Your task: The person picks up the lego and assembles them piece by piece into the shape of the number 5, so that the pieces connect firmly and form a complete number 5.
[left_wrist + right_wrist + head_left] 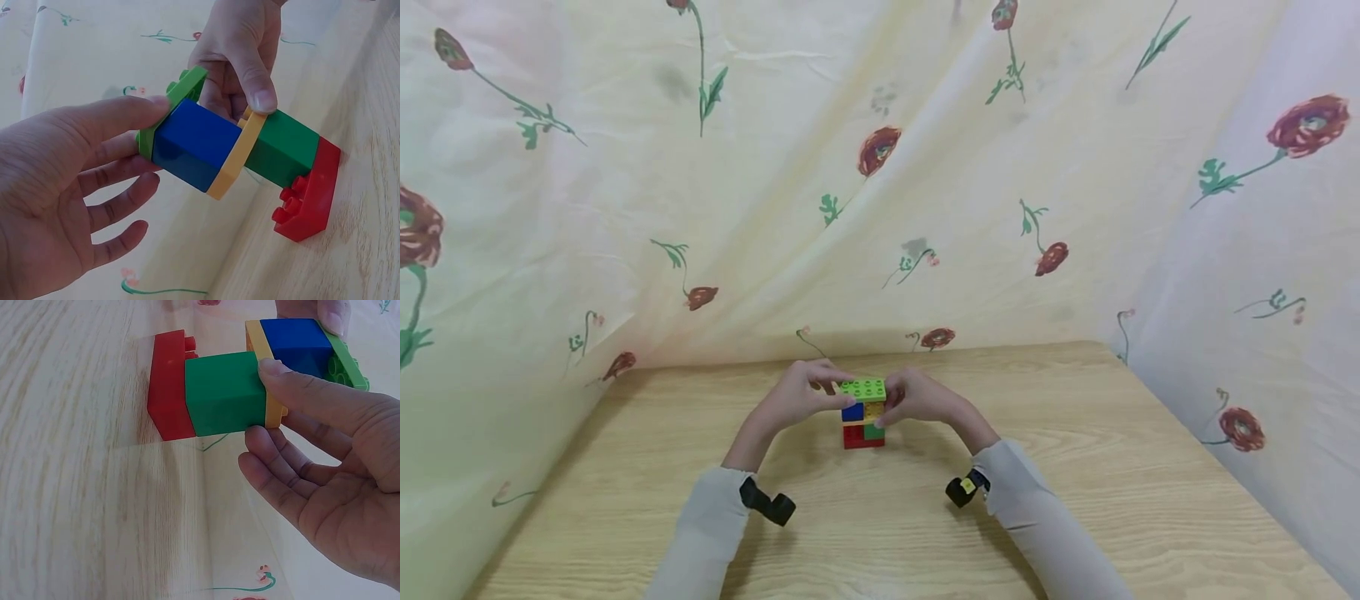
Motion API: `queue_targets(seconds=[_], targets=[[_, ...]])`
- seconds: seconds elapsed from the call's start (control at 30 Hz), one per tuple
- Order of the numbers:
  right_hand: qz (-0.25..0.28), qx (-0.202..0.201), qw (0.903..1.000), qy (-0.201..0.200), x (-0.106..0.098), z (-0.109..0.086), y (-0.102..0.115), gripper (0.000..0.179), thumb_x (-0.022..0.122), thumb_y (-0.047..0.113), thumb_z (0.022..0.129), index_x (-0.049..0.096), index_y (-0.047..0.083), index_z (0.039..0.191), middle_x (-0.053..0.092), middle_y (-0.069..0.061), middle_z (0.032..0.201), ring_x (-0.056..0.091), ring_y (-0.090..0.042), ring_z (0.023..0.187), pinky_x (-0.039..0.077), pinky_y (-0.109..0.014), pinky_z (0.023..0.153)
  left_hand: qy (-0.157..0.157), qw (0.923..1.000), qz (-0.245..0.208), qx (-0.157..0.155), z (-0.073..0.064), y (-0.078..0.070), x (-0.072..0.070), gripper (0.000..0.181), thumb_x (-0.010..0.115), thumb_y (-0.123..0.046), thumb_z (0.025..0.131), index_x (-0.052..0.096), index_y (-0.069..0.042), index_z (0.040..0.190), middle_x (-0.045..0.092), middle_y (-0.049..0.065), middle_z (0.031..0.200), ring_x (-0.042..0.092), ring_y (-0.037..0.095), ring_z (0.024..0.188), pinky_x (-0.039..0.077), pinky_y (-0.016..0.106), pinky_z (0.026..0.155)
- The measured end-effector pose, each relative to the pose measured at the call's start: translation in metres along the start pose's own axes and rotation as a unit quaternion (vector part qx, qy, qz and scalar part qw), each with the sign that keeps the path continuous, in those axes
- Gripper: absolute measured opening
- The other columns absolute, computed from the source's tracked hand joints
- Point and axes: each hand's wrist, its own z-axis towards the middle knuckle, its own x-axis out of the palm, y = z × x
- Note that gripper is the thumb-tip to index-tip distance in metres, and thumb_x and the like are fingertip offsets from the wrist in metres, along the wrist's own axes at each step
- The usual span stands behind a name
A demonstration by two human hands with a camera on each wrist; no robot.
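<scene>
A small tower of toy building bricks stands on the wooden table between both hands. Its base is a red plate (169, 394) with studs showing on one half. Above that sits a green brick (225, 397), then a yellow-orange plate (237, 156). A blue brick (192, 145) rises from the opposite half, capped by a light green studded plate (865, 390). My left hand (797, 393) pinches the light green plate at its end, other fingers spread loosely. With thumb and fingers my right hand (922, 397) grips the yellow-orange plate where it meets the green brick.
The pale wooden table (865, 533) spreads around the tower. Behind and at both sides hangs a cream flowered cloth (760, 192), meeting the table's far edge. Dark wrist cameras stick out below both forearms, including the left camera (771, 505).
</scene>
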Motion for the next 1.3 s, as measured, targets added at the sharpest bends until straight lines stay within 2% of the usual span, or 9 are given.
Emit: queue_targets(seconds=[0.13,0.37,0.6,0.87,1.03,1.13,1.3], targets=[[0.003,0.003,1.0000,0.003,0.0007,-0.0003,0.0009,0.020,0.084,0.006,0.082,0.074,0.001,0.098,0.073,-0.006,0.085,0.059,-0.008,0.070,0.051,-0.025,0.068,0.004,1.0000,0.001,0.004,-0.0010,-0.0003,-0.0007,0.030,0.082,-0.022,0.088,0.078,-0.013,0.116,0.072,0.004,0.102,0.060,0.015,0.083,0.047,0.036,0.082],[0.003,-0.002,1.0000,0.002,-0.0001,0.0014,0.0013,0.017,0.084,0.006,0.081,0.073,0.001,0.093,0.072,-0.007,0.082,0.058,-0.009,0.069,0.050,-0.024,0.066,0.000,0.9998,0.014,-0.013,-0.0003,-0.0032,-0.0025,0.032,0.082,-0.025,0.087,0.078,-0.016,0.117,0.072,0.000,0.102,0.063,0.014,0.089,0.046,0.038,0.088],[0.004,-0.010,0.9999,0.005,0.0002,0.0039,-0.0019,0.017,0.085,0.006,0.081,0.074,0.001,0.094,0.073,-0.008,0.084,0.058,-0.008,0.069,0.051,-0.024,0.067,0.003,0.9999,0.012,-0.002,-0.0004,-0.0018,-0.0032,0.031,0.082,-0.023,0.087,0.078,-0.014,0.117,0.074,0.004,0.105,0.060,0.015,0.082,0.046,0.035,0.082],[0.007,-0.012,0.9999,0.008,-0.0014,0.0043,-0.0016,0.019,0.084,0.006,0.082,0.074,0.000,0.097,0.073,-0.008,0.083,0.059,-0.008,0.068,0.051,-0.024,0.067,0.005,0.9998,0.015,-0.008,0.0009,-0.0006,-0.0038,0.032,0.081,-0.024,0.088,0.078,-0.016,0.118,0.073,0.001,0.105,0.061,0.014,0.085,0.047,0.037,0.086],[0.009,-0.012,0.9999,0.003,-0.0022,0.0037,-0.0034,0.019,0.084,0.006,0.082,0.074,-0.002,0.096,0.073,-0.007,0.084,0.060,-0.009,0.069,0.052,-0.025,0.067,0.005,0.9998,0.018,0.002,0.0035,0.0017,-0.0018,0.031,0.081,-0.023,0.089,0.078,-0.014,0.118,0.073,0.003,0.107,0.059,0.014,0.083,0.049,0.032,0.079],[0.012,-0.014,0.9998,0.002,-0.0020,0.0025,-0.0040,0.020,0.084,0.006,0.082,0.074,-0.003,0.096,0.073,-0.008,0.083,0.060,-0.009,0.068,0.052,-0.025,0.067,0.003,0.9998,0.020,-0.007,0.0032,0.0002,-0.0006,0.030,0.081,-0.025,0.088,0.078,-0.016,0.117,0.072,0.002,0.106,0.058,0.015,0.084,0.049,0.031,0.072],[0.011,-0.016,0.9998,0.006,-0.0010,0.0021,-0.0040,0.021,0.084,0.007,0.082,0.074,-0.003,0.098,0.074,-0.008,0.084,0.061,-0.008,0.069,0.053,-0.025,0.068,-0.002,0.9995,0.014,-0.027,0.0016,-0.0016,-0.0008,0.031,0.083,-0.025,0.086,0.079,-0.017,0.116,0.071,0.000,0.103,0.058,0.018,0.086,0.049,0.033,0.074]])
